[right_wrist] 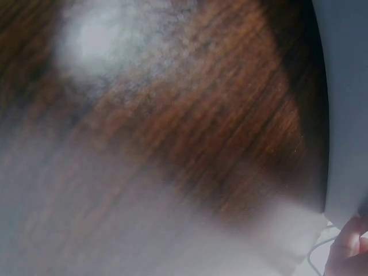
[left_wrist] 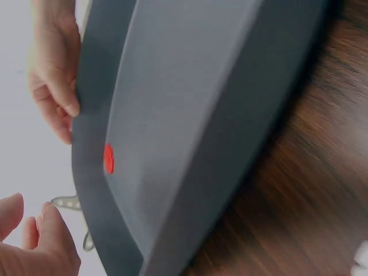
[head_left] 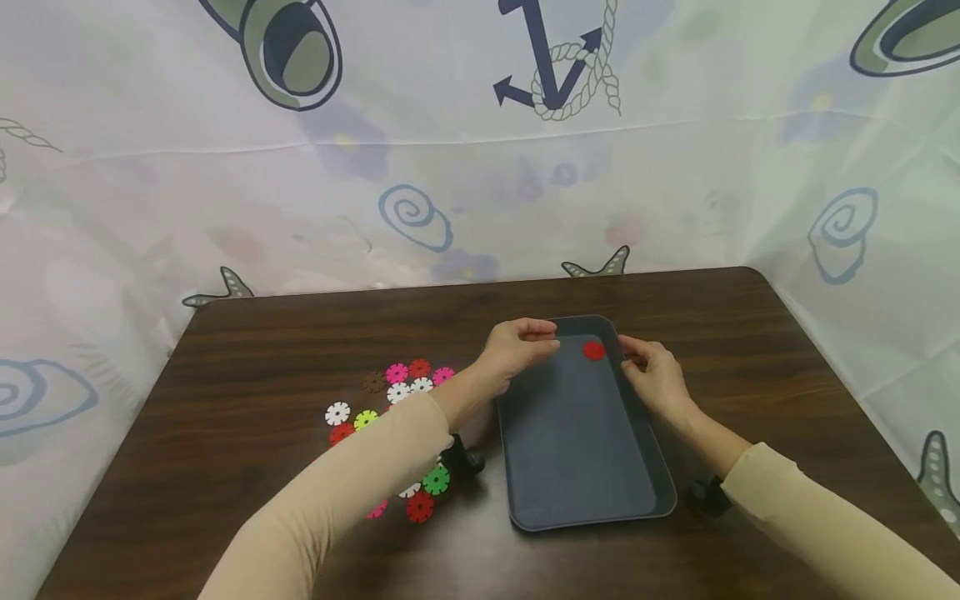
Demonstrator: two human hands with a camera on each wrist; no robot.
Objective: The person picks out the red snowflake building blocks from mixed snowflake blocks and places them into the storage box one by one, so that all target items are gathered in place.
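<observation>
A shallow dark grey tray (head_left: 577, 442) lies on the table, one red notched disc (head_left: 594, 350) inside near its far end. Over the tray's far left corner hovers my left hand (head_left: 519, 348), thumb and fingers apart, with nothing seen between them; the left wrist view also shows this hand (left_wrist: 40, 247) in its lower corner. My right hand (head_left: 654, 377) is at the tray's far right rim, fingers bent. In the left wrist view the right hand's thumb overlaps the rim; whether it grips the rim or something small is hidden.
Left of the tray lie several loose notched discs, among them a white disc (head_left: 337, 413), a green disc (head_left: 437, 479) and a pink disc (head_left: 397, 372); my left forearm covers part of them. A printed cloth (head_left: 480, 208) hangs behind the brown table (head_left: 247, 400).
</observation>
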